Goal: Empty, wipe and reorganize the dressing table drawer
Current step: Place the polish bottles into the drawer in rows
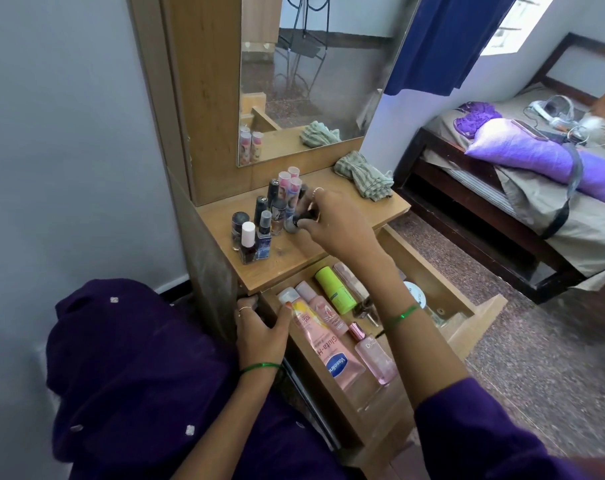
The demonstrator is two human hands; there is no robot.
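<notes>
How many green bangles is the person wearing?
2: one green bangle on the left wrist by the drawer's edge, one on the right wrist above the open drawer. Sleeves may hide others.

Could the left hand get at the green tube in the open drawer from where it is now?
Probably yes. The left hand rests at the drawer's near left edge, touching the pink tubes. The green tube lies uncovered just beyond them; the right forearm crosses further right, not over it.
</notes>
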